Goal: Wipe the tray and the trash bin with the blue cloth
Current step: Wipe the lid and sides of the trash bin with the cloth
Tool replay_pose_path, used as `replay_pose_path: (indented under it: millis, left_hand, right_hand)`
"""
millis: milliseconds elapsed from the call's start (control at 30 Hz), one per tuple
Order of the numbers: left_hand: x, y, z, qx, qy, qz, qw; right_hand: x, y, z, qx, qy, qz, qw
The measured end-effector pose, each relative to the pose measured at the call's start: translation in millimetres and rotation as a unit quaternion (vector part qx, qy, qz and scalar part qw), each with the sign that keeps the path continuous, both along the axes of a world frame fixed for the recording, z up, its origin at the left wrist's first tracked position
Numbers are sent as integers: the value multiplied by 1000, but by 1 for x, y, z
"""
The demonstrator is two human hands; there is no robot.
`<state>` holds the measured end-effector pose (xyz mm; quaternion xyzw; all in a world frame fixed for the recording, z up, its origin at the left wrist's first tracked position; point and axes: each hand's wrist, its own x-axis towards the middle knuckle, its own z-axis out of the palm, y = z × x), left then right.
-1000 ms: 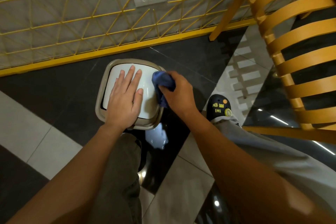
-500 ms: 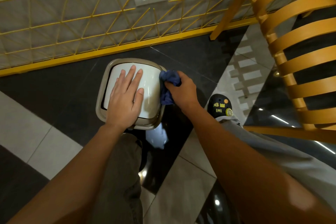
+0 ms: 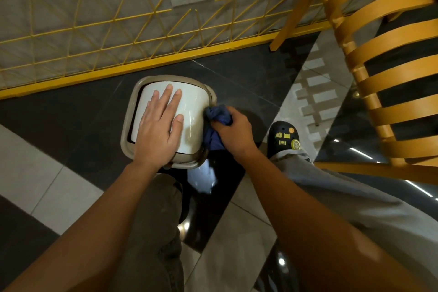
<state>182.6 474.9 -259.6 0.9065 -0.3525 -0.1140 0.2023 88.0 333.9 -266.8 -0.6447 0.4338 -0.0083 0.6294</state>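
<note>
The beige-rimmed, white-lidded trash bin (image 3: 194, 106) stands on dark glossy floor tiles (image 3: 71, 114), which lie open along its whole left side. Behind it, only a narrow strip of tile separates the rim from the yellow wire-grid fence's thick base rail (image 3: 142, 65). The flat left hand (image 3: 156, 133) covers the lid. The right hand (image 3: 237, 135) gripping the crumpled blue cloth (image 3: 218, 114) fills the right flank. Beyond it, a black charm-studded clog (image 3: 284, 135) and an orange slatted wooden chair (image 3: 401, 74) (its leg lands beside the rail) crowd that side.
</note>
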Motion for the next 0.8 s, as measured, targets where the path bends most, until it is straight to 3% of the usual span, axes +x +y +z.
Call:
replay_pose_path:
  millis: [433, 800]
  left_hand:
    - [-2, -1, -3, 0, -5, 8, 1000]
    - [-4, 0, -1, -1, 1, 15, 1000]
  right_hand:
    - [2, -2, 6, -16, -27, 16, 999]
    - [30, -17, 19, -129, -43, 52, 989]
